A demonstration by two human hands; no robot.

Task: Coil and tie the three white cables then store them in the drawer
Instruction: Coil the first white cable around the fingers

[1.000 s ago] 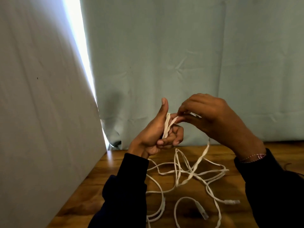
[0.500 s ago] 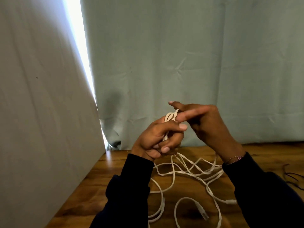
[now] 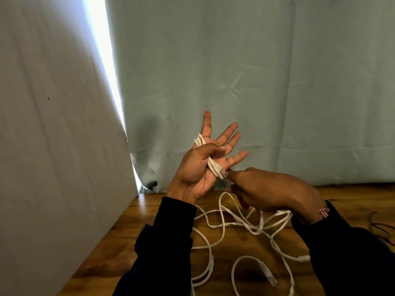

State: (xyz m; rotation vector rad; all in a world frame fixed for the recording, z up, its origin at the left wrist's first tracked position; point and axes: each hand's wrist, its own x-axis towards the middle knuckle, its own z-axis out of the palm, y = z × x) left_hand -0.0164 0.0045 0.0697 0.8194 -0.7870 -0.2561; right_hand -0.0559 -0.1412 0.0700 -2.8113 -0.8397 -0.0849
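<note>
Broadly, the wooden surface [image 3: 149, 242] carries most of the work: a loose tangle of white cables [image 3: 245, 223] sprawls across it between the two dark sleeves, with plug ends lying near the front edge, and no drawer shows anywhere in view. Above that tangle the left hand [image 3: 203, 165] is raised palm-up, its four fingers [image 3: 228, 133] spread straight and apart, while the thumb folds over a few turns of cable [image 3: 210, 162] laid across the palm and pins them there. A clear connector [image 3: 224, 173] pokes out at the lower end of that small bundle. The right hand [image 3: 275, 192] sits just beside it, lower and to the right, back to the camera; its index finger points at the connector, and whether its other fingers pinch a strand underneath I cannot tell.

As I judge it, the step in hand is winding the first cable round the left palm. To do it well, keep the thumb pressed on the turns already laid (they will spring loose otherwise), feed each new loop with the right hand at the same length as the last, and draw slack from the pile slowly so the other cables are not dragged up in a knot. Leave a tail long enough to wrap and tie.
</note>
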